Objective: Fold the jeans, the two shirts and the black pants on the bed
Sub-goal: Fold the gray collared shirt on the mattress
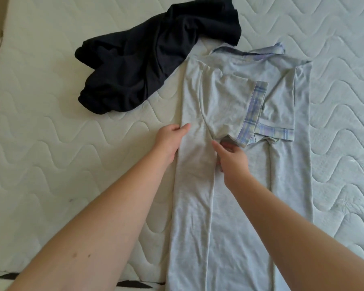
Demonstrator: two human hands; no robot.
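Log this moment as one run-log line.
grey shirt: flat, sides folded in | left hand: pinches left edge | right hand: at sleeve | black pants: crumpled, unfolded

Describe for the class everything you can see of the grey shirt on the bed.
The grey shirt is soft jersey with plaid-trimmed collar and sleeve cuffs. It lies flat lengthwise on the quilted mattress, both sides and sleeves folded inward. The left hand holds its left edge; the right hand touches the folded sleeve. The black garment lies beside its collar end.

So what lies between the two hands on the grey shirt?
In the head view, only a folded-over panel of the grey shirt lies between the left hand and the right hand; nothing else sits on that stretch.
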